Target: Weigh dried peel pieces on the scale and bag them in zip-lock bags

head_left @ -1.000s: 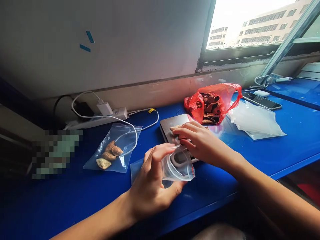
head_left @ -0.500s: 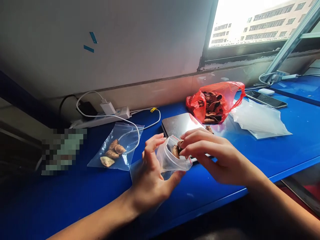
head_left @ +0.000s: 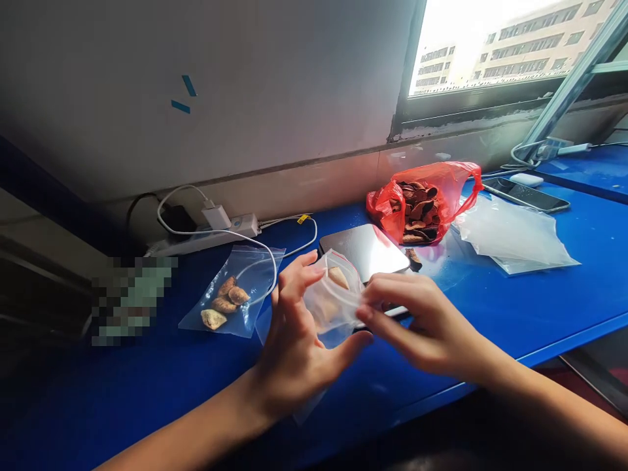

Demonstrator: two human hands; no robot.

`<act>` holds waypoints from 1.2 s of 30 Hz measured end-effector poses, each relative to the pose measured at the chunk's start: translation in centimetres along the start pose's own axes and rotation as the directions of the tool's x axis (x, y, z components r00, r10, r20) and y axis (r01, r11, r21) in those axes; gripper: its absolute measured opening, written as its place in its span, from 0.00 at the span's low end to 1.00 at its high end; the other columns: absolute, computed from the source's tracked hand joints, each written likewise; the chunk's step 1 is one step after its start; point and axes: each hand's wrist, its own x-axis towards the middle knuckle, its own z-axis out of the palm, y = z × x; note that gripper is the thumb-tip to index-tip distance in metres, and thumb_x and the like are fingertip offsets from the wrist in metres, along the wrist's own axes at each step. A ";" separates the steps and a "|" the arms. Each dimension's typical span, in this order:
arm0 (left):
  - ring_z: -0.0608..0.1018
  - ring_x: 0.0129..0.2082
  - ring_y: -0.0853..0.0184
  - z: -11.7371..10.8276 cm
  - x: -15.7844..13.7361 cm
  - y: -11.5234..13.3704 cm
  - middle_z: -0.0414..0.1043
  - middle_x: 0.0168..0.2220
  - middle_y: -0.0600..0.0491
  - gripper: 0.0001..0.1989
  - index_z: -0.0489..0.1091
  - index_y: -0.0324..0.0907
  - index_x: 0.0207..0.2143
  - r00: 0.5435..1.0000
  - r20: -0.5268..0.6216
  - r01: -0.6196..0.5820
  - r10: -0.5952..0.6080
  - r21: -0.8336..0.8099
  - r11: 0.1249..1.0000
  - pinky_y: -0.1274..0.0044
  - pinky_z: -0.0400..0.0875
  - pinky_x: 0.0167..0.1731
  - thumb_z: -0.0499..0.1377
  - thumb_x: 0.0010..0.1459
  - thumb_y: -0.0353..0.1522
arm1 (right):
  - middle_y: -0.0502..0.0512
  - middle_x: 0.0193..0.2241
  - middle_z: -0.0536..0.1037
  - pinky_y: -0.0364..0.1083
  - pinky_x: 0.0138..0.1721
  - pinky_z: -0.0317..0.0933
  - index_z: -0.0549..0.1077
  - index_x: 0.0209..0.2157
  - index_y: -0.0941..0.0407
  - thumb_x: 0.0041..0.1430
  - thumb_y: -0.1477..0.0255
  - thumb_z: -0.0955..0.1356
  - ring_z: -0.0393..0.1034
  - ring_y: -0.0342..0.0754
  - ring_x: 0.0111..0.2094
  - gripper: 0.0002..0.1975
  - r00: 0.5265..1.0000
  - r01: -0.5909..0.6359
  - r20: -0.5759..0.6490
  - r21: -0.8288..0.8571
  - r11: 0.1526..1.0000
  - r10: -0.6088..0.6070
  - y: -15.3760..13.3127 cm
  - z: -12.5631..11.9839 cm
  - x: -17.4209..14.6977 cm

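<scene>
My left hand (head_left: 299,333) is curled round a small clear zip bag (head_left: 350,301), its thumb below and its fingers behind. A pale brown dried piece (head_left: 338,277) shows inside the mouth, with more blurred brown shapes lower down. At the bag's right edge my right hand (head_left: 422,320) is closed, thumb and fingers pinching the rim. Behind the hands lies a flat scale (head_left: 367,252) with a shiny steel top, partly covered by the bag and right hand. One dark dried piece (head_left: 413,260) rests beside the scale's right corner.
Another zip bag (head_left: 255,268) holding several brown pieces lies at left. A red plastic bag (head_left: 456,180) of dark dried slices stands at the back. Flat clear bags (head_left: 515,232) and a phone (head_left: 527,194) lie right. A power strip (head_left: 193,243) with cables runs along the wall.
My right hand has moved from inside the bag's mouth to its right rim, down a little. The dark piece at its fingertips no longer shows there. The bag's mouth has tilted.
</scene>
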 end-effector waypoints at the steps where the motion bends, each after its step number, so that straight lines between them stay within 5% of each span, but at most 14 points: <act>1: 0.63 0.65 0.48 -0.3 0.3 -0.1 0.54 0.63 0.40 0.41 0.51 0.51 0.60 1.000 -0.016 -0.004 0.004 -0.015 1.000 0.52 0.66 0.59 0.72 0.53 0.43 | 0.50 0.26 0.71 0.40 0.28 0.59 0.69 0.27 0.56 0.66 0.74 0.66 0.65 0.40 0.27 0.11 0.999 -0.032 -0.038 0.025 0.999 0.033 0.1 -0.2 0.1; 3: 0.69 0.60 0.51 -1.1 1.2 -0.3 0.58 0.61 0.42 0.38 0.52 0.50 0.58 0.994 -0.051 0.092 -0.097 -0.099 0.991 0.58 0.72 0.52 0.69 0.55 0.47 | 0.51 0.28 0.72 0.41 0.28 0.60 0.69 0.28 0.56 0.66 0.71 0.66 0.66 0.42 0.29 0.11 0.986 -0.115 -0.110 0.088 0.989 0.125 0.5 -1.0 0.2; 4: 0.75 0.53 0.55 -1.4 1.7 -0.4 0.63 0.58 0.43 0.34 0.52 0.49 0.58 0.971 -0.020 0.230 -0.236 -0.164 0.959 0.61 0.74 0.48 0.66 0.58 0.48 | 0.51 0.28 0.72 0.41 0.28 0.60 0.70 0.28 0.56 0.66 0.70 0.67 0.66 0.42 0.29 0.11 0.976 -0.157 -0.133 0.130 0.979 0.174 0.7 -1.5 0.2; 7: 0.79 0.34 0.64 -2.2 2.8 -0.7 0.75 0.42 0.50 0.29 0.57 0.45 0.55 0.791 0.240 0.612 -0.563 -0.302 0.731 0.70 0.73 0.38 0.61 0.61 0.51 | 0.51 0.28 0.74 0.41 0.27 0.60 0.72 0.28 0.55 0.64 0.69 0.69 0.66 0.42 0.29 0.10 0.936 -0.236 -0.200 0.257 0.937 0.291 1.2 -2.4 0.3; 9: 0.75 0.26 0.68 -2.3 3.1 -1.0 0.75 0.33 0.53 0.27 0.65 0.42 0.49 0.696 0.378 0.718 -0.610 -0.345 0.605 0.74 0.69 0.31 0.63 0.58 0.52 | 0.51 0.28 0.75 0.41 0.29 0.62 0.73 0.28 0.55 0.62 0.70 0.69 0.68 0.43 0.29 0.08 0.923 -0.252 -0.211 0.301 0.920 0.322 1.4 -2.6 0.3; 11: 0.69 0.20 0.72 -2.2 3.0 -1.1 0.73 0.27 0.56 0.25 0.70 0.40 0.41 0.651 0.459 0.759 -0.605 -0.361 0.542 0.77 0.64 0.25 0.66 0.54 0.51 | 0.51 0.27 0.75 0.40 0.29 0.64 0.74 0.29 0.55 0.62 0.71 0.69 0.69 0.42 0.29 0.07 0.925 -0.270 -0.180 0.312 0.911 0.336 1.4 -2.4 0.4; 20: 0.64 0.24 0.72 -1.8 2.5 -1.4 0.69 0.25 0.56 0.16 0.71 0.40 0.31 0.648 0.471 0.761 -0.598 -0.422 0.492 0.78 0.59 0.25 0.67 0.53 0.44 | 0.51 0.31 0.80 0.39 0.32 0.70 0.75 0.38 0.55 0.62 0.75 0.67 0.76 0.42 0.31 0.04 0.949 -0.308 0.010 0.230 0.923 0.314 1.2 -1.8 0.0; 27: 0.70 0.30 0.69 -1.8 2.2 -1.6 0.69 0.29 0.57 0.15 0.66 0.43 0.35 0.666 0.474 0.746 -0.577 -0.430 0.508 0.78 0.64 0.32 0.64 0.56 0.43 | 0.50 0.27 0.79 0.38 0.26 0.66 0.75 0.35 0.56 0.59 0.74 0.68 0.72 0.40 0.26 0.03 0.905 -0.322 -0.228 0.185 0.928 0.359 1.5 -1.7 0.2; 32: 0.74 0.35 0.64 -1.9 2.6 -1.2 0.74 0.32 0.54 0.16 0.72 0.40 0.35 0.598 0.639 0.777 -0.483 -0.315 0.546 0.75 0.67 0.38 0.67 0.55 0.44 | 0.50 0.29 0.78 0.38 0.24 0.63 0.75 0.38 0.56 0.62 0.74 0.67 0.70 0.39 0.25 0.05 0.905 -0.275 -0.297 0.140 0.951 0.306 1.8 -1.6 -0.1; 36: 0.70 0.30 0.69 -2.0 2.8 -1.4 0.70 0.27 0.58 0.17 0.68 0.42 0.30 0.590 0.637 0.780 -0.496 -0.292 0.554 0.77 0.64 0.34 0.67 0.55 0.44 | 0.49 0.29 0.76 0.38 0.18 0.56 0.75 0.42 0.55 0.64 0.72 0.67 0.66 0.37 0.19 0.06 0.904 -0.282 -0.291 0.145 0.948 0.313 1.8 -1.3 -0.2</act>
